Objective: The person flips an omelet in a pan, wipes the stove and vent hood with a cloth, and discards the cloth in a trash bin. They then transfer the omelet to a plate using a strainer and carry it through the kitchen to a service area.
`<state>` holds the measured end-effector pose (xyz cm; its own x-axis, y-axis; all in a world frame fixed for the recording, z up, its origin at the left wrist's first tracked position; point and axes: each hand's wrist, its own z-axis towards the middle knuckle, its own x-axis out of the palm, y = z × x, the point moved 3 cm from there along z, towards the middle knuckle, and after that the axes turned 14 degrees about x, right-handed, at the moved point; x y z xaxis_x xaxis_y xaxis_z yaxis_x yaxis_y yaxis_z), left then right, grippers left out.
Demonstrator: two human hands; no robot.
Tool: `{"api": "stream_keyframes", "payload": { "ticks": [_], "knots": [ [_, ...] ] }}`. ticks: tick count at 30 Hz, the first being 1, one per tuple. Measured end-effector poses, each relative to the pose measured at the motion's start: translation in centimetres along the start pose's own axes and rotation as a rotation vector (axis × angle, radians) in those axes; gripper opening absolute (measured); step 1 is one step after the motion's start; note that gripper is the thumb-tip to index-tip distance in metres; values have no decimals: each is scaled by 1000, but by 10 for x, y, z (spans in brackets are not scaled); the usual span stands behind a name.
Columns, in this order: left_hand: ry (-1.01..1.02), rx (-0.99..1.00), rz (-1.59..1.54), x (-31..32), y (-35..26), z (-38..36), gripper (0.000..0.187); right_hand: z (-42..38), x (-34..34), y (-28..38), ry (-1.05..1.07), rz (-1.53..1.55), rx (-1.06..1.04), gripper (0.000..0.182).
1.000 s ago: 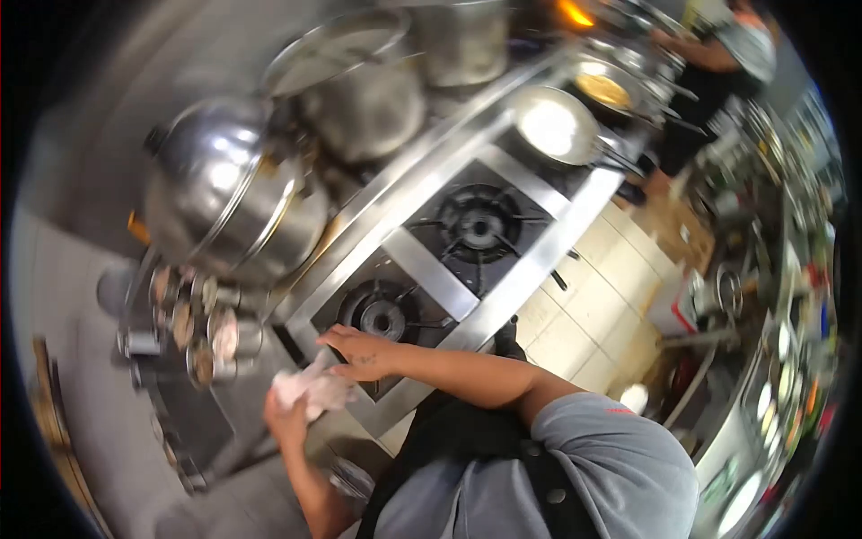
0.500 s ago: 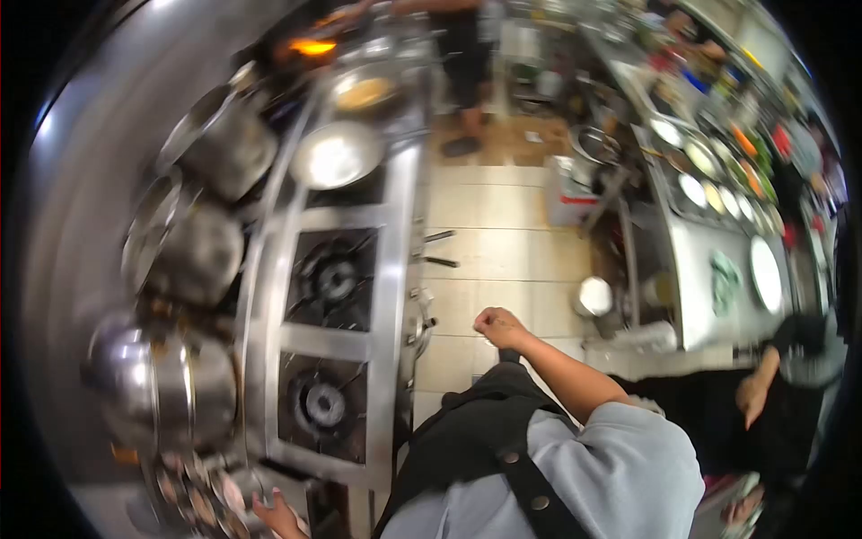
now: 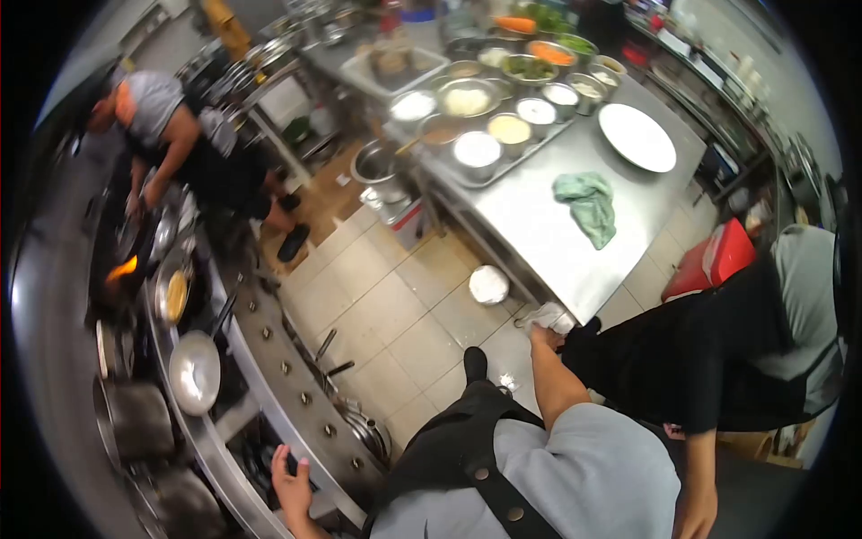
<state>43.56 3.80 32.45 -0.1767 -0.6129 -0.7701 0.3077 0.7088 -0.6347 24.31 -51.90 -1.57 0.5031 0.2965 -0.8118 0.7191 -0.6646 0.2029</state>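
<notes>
My left hand is held over the near edge of the stove, fingers spread, with nothing in it. To its upper left, a pale steel wok rests on a burner. My right hand is low in front of me, fingers curled, by the corner of the steel work table. It overlaps a crumpled white cloth or bag at that corner; I cannot tell whether the fingers hold anything. A green cloth and a large white oval plate lie on the table.
Bowls and pans of ingredients stand at the table's far side. A co-worker works by a flame at the far left. Another person in black stands close on my right. A white-topped bucket stands on the tiled floor.
My view has swung right, toward the work table. My left hand now shows over the stove edge rather than beside small containers. My right hand now overlaps the white cloth or bag.
</notes>
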Motion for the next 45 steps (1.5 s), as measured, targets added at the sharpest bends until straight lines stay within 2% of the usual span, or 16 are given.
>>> {"api": "stream_keyframes", "payload": {
  "ticks": [4,10,12,13,16,17,19,20,23,25,29,30,32,33,41,45],
  "knots": [
    [317,232,-70,92,-76,104,44,83,54,-26,92,61,-232,66],
    [684,587,-311,281,-158,196,54,-89,49,20,1334,750,162,24],
    [866,695,-400,373,-149,195,59,-138,31,48,1461,719,56,23],
    [1218,453,-625,366,-192,203,58,-151,30,63,1520,810,-28,22],
    [1075,821,-416,438,-180,193,50,-121,33,85,1373,838,111,28],
    [1039,805,-421,424,-186,207,50,-92,34,82,1080,684,114,28],
    [1435,807,-236,377,-209,227,53,-63,35,77,952,690,151,47],
    [1400,795,-247,355,-204,245,53,-89,10,85,808,603,175,51],
    [1021,630,-370,287,-155,301,57,-112,8,87,1288,351,53,56],
    [814,510,-434,243,-101,342,56,-152,20,112,840,-109,488,58],
    [544,134,-517,136,14,399,48,-231,106,196,1122,-204,-152,44],
    [525,111,-542,119,37,400,48,-204,170,221,1218,-205,-97,32],
    [242,31,-527,75,88,418,43,-287,218,289,1594,-358,-46,22],
    [201,14,-518,48,104,425,43,-356,231,320,1377,-415,-243,26],
    [-165,-229,-719,-35,185,412,36,-778,356,375,1628,-966,-763,53],
    [-420,-387,-828,-45,213,381,40,-894,421,350,1745,-1051,-499,49]
  ]
}}
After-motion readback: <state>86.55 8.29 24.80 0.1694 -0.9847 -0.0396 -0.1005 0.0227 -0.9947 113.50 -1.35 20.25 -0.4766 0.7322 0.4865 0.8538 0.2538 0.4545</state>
